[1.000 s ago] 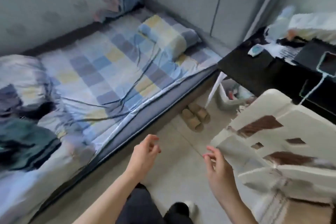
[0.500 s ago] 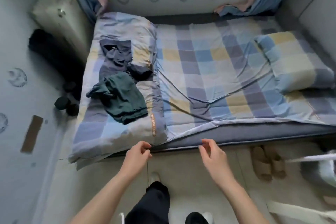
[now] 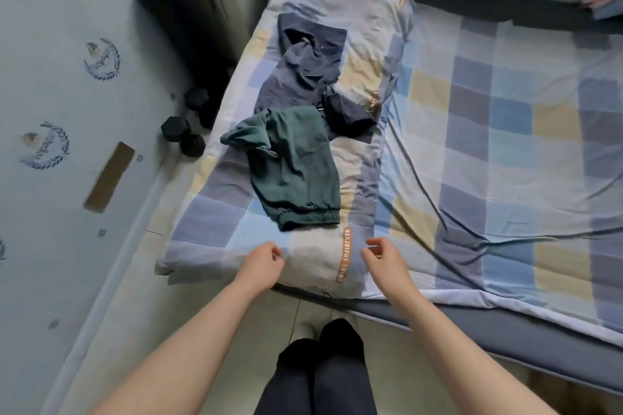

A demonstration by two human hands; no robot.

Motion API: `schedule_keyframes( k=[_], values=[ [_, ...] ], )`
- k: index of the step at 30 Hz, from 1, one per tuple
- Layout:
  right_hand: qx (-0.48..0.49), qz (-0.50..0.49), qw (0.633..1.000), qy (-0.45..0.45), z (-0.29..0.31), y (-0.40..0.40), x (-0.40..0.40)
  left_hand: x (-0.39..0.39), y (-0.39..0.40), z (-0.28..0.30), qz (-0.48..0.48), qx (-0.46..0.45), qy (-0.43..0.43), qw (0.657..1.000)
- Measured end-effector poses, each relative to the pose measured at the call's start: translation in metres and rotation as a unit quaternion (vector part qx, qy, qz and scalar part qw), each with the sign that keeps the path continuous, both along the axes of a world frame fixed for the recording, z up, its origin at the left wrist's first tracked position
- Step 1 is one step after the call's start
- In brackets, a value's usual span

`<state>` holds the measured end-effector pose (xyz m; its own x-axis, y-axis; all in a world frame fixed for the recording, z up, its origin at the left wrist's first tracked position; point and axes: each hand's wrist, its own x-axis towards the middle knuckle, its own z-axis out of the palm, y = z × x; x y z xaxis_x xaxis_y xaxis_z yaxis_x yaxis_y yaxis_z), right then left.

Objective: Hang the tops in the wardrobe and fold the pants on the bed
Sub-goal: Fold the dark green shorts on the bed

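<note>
Compared with half a second earlier, the bed (image 3: 505, 152) is seen from closer and further toward its left end; the pillow and the slippers shown then are out of frame. The folded quilt (image 3: 323, 3) fills the centre of the frame. Both hands are carried further forward, over the quilt's near edge rather than over the floor.

Two garments are counted on the quilt: dark green pants (image 3: 296, 168) at centre, cuffs toward the lower edge, and a navy garment (image 3: 303, 74) above them, crumpled, its lower part overlapped by the green pair. Whether the navy piece is a top or pants cannot be told.

Two hands are counted. The left hand (image 3: 261, 263) is held at lower centre with fingers loosely curled, nothing gripped. The right hand (image 3: 384, 259) is held just right of it, fingers loosely bent, nothing pinched. Both lie just below the green cuffs, apart from them.

Dark dumbbells (image 3: 183, 136) are noted on the floor at centre left; their number cannot be told.
</note>
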<state>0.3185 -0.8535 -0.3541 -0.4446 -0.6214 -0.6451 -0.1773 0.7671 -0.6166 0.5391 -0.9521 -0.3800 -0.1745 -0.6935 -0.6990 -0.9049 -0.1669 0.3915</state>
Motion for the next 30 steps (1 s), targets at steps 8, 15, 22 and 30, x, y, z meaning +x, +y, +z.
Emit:
schedule_keyframes(
  k=[8,15,22,30],
  values=[
    [0.057,0.103,0.993,0.019,-0.147,-0.098,-0.028,-0.038,-0.061,-0.117,0.005,0.011,-0.052,0.999],
    [0.037,0.298,0.951,0.070,-0.214,-0.129,-0.026,-0.057,-0.089,-0.177,0.059,0.007,-0.010,0.998],
    [0.093,0.386,0.907,0.139,-0.234,-0.144,-0.016,-0.049,-0.091,-0.198,-0.161,-0.024,-0.099,0.982],
    [-0.010,0.351,0.923,0.156,-0.221,-0.145,-0.006,-0.048,-0.093,-0.194,-0.177,-0.089,-0.142,0.970]
  ],
)
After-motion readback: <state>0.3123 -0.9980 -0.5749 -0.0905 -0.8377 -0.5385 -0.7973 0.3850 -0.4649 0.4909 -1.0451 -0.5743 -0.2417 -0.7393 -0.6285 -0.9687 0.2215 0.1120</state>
